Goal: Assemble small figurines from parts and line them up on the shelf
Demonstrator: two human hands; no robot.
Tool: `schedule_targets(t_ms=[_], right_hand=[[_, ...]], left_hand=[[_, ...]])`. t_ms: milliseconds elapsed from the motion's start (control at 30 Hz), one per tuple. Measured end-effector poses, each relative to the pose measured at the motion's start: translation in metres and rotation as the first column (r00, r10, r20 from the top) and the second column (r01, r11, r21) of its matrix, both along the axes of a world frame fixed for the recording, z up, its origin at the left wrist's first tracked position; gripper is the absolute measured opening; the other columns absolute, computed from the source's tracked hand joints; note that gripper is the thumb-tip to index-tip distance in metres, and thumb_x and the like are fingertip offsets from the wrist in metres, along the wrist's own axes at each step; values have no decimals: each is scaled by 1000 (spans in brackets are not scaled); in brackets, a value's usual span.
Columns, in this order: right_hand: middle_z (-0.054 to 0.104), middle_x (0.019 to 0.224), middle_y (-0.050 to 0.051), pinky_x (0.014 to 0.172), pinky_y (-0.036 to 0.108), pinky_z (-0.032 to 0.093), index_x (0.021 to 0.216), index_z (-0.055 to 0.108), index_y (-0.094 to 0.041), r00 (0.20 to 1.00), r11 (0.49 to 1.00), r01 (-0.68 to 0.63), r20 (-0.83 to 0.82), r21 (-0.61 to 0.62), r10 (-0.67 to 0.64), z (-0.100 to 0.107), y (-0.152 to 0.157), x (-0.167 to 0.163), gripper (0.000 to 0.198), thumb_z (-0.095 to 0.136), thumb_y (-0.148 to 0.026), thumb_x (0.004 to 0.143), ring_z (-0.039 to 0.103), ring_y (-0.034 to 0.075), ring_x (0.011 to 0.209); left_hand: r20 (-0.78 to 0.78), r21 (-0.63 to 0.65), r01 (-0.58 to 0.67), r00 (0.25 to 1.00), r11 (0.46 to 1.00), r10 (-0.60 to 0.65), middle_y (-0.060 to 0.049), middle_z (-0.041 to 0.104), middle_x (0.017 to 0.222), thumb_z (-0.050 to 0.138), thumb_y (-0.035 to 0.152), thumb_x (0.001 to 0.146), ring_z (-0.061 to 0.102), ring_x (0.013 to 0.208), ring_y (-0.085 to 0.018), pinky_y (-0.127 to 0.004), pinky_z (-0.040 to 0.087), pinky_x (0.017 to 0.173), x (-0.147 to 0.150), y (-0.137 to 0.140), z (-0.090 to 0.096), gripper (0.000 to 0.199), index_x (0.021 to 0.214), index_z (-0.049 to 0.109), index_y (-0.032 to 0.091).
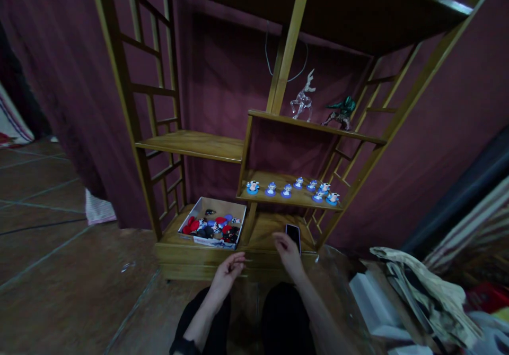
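My left hand (pixel 228 274) is in front of the low base of the shelf unit, right of the white box (pixel 202 240). Its fingers are curled together, with a thin pale sliver by the fingertips that I cannot make out. My right hand (pixel 289 253) is farther right, smeared by motion, fingers bent toward the left. Beside it a dark-screened phone (pixel 293 234) lies on the bottom board. Inside the box is a jumble of small red, black, white and purple figurines (pixel 217 226). Several small blue, purple and white figurines (pixel 287 190) stand on the shelf above.
The wooden shelf unit (pixel 191 144) fills the middle. On a higher shelf stand a clear deer figure (pixel 303 100) and a green-and-brown figure (pixel 342 112). White boxes (pixel 377 307) and a pale cloth (pixel 429 291) lie at right. Dark curtains hang at left.
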State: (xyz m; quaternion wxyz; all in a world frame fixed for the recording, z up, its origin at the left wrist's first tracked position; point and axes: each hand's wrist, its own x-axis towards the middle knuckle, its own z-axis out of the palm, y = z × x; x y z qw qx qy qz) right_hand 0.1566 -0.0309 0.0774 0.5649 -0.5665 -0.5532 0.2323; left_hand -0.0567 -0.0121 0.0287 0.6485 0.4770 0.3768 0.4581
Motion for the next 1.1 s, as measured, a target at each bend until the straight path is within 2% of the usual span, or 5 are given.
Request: schedule_targets(t_ms=[333, 633, 867, 967, 1100], right_hand=[[68, 83, 3, 75, 36, 48, 84, 67, -23, 945, 930, -290, -220, -225, 241, -60, -14, -64, 19, 59, -33, 69, 62, 20, 78], [67, 76, 2, 66, 31, 48, 81, 65, -21, 917, 907, -314, -336, -282, 213, -83, 30, -79, 21, 61, -37, 66, 61, 19, 72], [65, 93, 5, 83, 36, 45, 89, 63, -25, 999, 1000, 30, -43, -6, -31, 3, 33, -60, 21, 47, -33, 79, 58, 21, 90], [60, 105, 6, 91, 39, 41, 104, 58, -24, 930, 914, 335, 74, 228, -360, 50, 47, -6, 28, 47, -32, 80, 55, 21, 99], [55, 117, 11, 95, 43, 37, 118, 49, -19, 848, 881, 392, 267, 263, -457, 83, 88, 65, 49, 56, -38, 73, 51, 24, 108]], left_hand=[[50, -34, -221, 974, 975, 222, -8, 66, 83, 69, 30, 58, 61, 71, -17, -29, 47, 66, -15, 0, -5, 38, 92, 64, 13], [176, -318, -528, 783, 787, 596, -5, 65, 69, 63, 13, 57, 57, 55, -11, -23, 41, 53, -7, 51, 7, 26, 83, 62, 12], [263, -360, -634, 636, 685, 726, -2, 63, 66, 59, 4, 57, 55, 52, -8, -19, 41, 49, -9, 117, 9, 26, 81, 60, 12], [302, -363, -645, 602, 673, 740, 0, 62, 64, 59, 4, 58, 55, 52, -7, -16, 41, 47, -6, 137, 6, 26, 82, 60, 13], [282, -399, -631, 606, 665, 744, 0, 62, 65, 56, 1, 60, 54, 50, -6, -14, 41, 45, -4, 152, 5, 25, 82, 59, 13]])
